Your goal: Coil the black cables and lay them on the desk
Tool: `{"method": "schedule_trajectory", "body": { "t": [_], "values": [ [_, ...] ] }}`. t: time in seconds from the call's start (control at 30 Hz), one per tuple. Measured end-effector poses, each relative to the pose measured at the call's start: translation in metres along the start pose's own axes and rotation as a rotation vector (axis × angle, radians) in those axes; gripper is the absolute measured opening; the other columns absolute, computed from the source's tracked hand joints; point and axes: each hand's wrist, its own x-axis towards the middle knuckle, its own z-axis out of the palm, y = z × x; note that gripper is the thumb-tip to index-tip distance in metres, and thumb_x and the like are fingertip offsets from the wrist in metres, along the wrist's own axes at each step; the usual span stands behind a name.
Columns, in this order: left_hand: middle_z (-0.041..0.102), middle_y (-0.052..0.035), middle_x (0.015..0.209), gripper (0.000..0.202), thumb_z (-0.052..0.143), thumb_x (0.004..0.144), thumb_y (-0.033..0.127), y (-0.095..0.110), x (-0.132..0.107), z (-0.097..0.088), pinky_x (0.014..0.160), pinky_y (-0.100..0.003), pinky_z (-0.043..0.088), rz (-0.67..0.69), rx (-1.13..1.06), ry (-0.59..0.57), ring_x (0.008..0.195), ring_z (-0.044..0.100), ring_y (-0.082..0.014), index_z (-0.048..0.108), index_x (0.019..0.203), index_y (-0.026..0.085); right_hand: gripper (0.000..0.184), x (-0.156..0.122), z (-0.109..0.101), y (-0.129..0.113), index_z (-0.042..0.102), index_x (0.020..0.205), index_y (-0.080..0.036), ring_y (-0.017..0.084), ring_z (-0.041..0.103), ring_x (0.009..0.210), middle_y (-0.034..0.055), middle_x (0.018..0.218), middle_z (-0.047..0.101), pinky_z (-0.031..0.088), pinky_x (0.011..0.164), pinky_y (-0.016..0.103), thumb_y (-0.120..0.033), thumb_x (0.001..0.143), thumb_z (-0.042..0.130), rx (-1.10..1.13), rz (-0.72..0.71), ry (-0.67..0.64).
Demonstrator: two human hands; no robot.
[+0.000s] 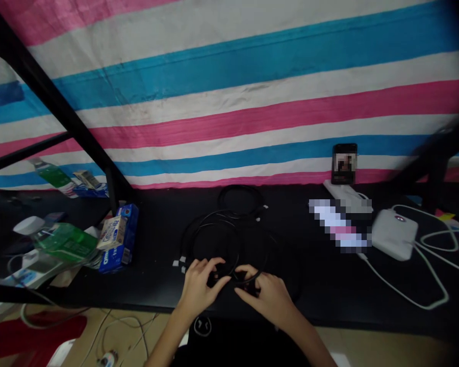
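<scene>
Black cables lie in loose loops on the black table in front of me, and they are hard to separate from its dark surface. My left hand point(199, 283) is closed with curled fingers on a black cable point(238, 255) near the table's front edge. Close beside it, my right hand point(271, 293) also grips the cable, thumb and fingers around its loop. Hidden behind the fingers is the exact gripping point. Another black cable coil point(241, 186) rests farther back. Small white tags point(176, 263) show left of my left hand, and others sit by the back coil.
At left lie a green-liquid bottle point(67, 243), a blue snack box point(129, 237) and a small carton point(111, 232). On the right are a propped phone point(344, 164), a blurred-out lit screen point(338, 224) and a white power bank point(396, 234) with white cables. A striped sheet point(229, 97) hangs behind.
</scene>
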Motion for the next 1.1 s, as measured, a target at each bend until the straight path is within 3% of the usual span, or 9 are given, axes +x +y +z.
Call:
{"method": "schedule_trajectory", "body": {
  "t": [0.1, 0.23, 0.37, 0.43, 0.57, 0.77, 0.87, 1.0, 1.1],
  "values": [
    [0.064, 0.0001, 0.072, 0.020, 0.051, 0.086, 0.034, 0.002, 0.000, 0.000, 0.070, -0.030, 0.041, 0.023, 0.005, 0.070, 0.070, 0.059, -0.0150, 0.059, 0.101, 0.023, 0.036, 0.001, 0.001, -0.002, 0.059, 0.106, -0.030, 0.018, 0.066, 0.078, -0.0045, 0.085, 0.069, 0.044, 0.065, 0.026, -0.030, 0.071, 0.064, -0.059, 0.027, -0.020],
    [0.064, 0.0000, 0.069, 0.028, 0.060, 0.079, 0.039, 0.006, -0.002, 0.000, 0.067, -0.029, 0.042, 0.005, -0.006, 0.124, 0.066, 0.059, -0.0152, 0.061, 0.101, 0.022, 0.022, 0.001, 0.004, -0.003, 0.061, 0.098, -0.030, 0.017, 0.067, 0.078, -0.0035, 0.094, 0.068, 0.045, 0.065, 0.027, -0.025, 0.079, 0.053, -0.145, 0.006, -0.036],
    [0.069, 0.0041, 0.068, 0.008, 0.062, 0.079, 0.031, 0.009, -0.005, 0.002, 0.066, -0.027, 0.041, 0.009, -0.055, 0.207, 0.064, 0.061, -0.0121, 0.066, 0.079, 0.025, 0.026, 0.000, 0.009, -0.005, 0.062, 0.097, -0.029, 0.019, 0.067, 0.079, -0.0021, 0.090, 0.070, 0.047, 0.065, 0.027, -0.020, 0.082, 0.043, -0.196, -0.007, -0.046],
    [0.070, 0.0053, 0.071, 0.009, 0.062, 0.080, 0.029, 0.007, -0.005, 0.002, 0.066, -0.026, 0.041, 0.010, -0.049, 0.269, 0.063, 0.062, -0.0105, 0.066, 0.074, 0.024, 0.028, -0.001, 0.011, -0.004, 0.063, 0.098, -0.028, 0.019, 0.068, 0.082, -0.0002, 0.093, 0.070, 0.049, 0.066, 0.028, -0.018, 0.082, 0.041, -0.198, -0.017, -0.032],
    [0.071, 0.0013, 0.074, 0.014, 0.056, 0.084, 0.028, -0.004, -0.003, -0.006, 0.065, -0.027, 0.041, -0.045, -0.004, 0.428, 0.064, 0.062, -0.0111, 0.066, 0.080, 0.021, 0.032, -0.003, 0.015, -0.002, 0.064, 0.103, -0.024, 0.023, 0.066, 0.093, 0.0055, 0.106, 0.068, 0.051, 0.075, 0.033, -0.020, 0.083, 0.039, -0.159, -0.043, 0.025],
    [0.069, -0.0026, 0.078, 0.024, 0.045, 0.089, 0.032, -0.025, -0.002, -0.032, 0.070, -0.028, 0.044, -0.199, 0.018, 0.602, 0.069, 0.061, -0.0135, 0.066, 0.087, 0.020, 0.024, -0.013, -0.002, 0.008, 0.063, 0.088, -0.028, 0.022, 0.064, 0.089, 0.0019, 0.096, 0.069, 0.047, 0.082, 0.039, -0.024, 0.085, 0.039, -0.098, -0.106, 0.117],
    [0.070, -0.0035, 0.083, 0.027, 0.046, 0.087, 0.037, -0.035, -0.004, -0.044, 0.072, -0.028, 0.045, -0.249, 0.022, 0.587, 0.072, 0.062, -0.0148, 0.066, 0.089, 0.021, 0.023, -0.017, -0.019, 0.031, 0.060, 0.076, -0.027, 0.020, 0.063, 0.086, -0.0001, 0.087, 0.068, 0.037, 0.093, 0.045, -0.015, 0.077, 0.040, -0.231, -0.138, 0.286],
    [0.068, -0.0013, 0.071, 0.027, 0.052, 0.083, 0.042, -0.043, -0.010, -0.048, 0.059, -0.023, 0.044, -0.277, 0.031, 0.487, 0.059, 0.060, -0.0135, 0.068, 0.087, 0.021, 0.028, -0.025, -0.041, 0.078, 0.059, 0.063, -0.026, 0.021, 0.061, 0.094, -0.0010, 0.092, 0.068, 0.015, 0.103, 0.055, -0.012, 0.072, 0.037, -0.423, -0.134, 0.506],
    [0.066, 0.0000, 0.063, 0.026, 0.052, 0.082, 0.043, -0.040, -0.017, -0.041, 0.051, -0.021, 0.040, -0.320, 0.073, 0.392, 0.053, 0.060, -0.0134, 0.068, 0.083, 0.022, 0.030, -0.031, -0.051, 0.096, 0.059, 0.062, -0.026, 0.022, 0.061, 0.094, 0.0000, 0.095, 0.067, 0.018, 0.101, 0.056, -0.014, 0.075, 0.035, -0.437, -0.073, 0.555]
  ]
}}
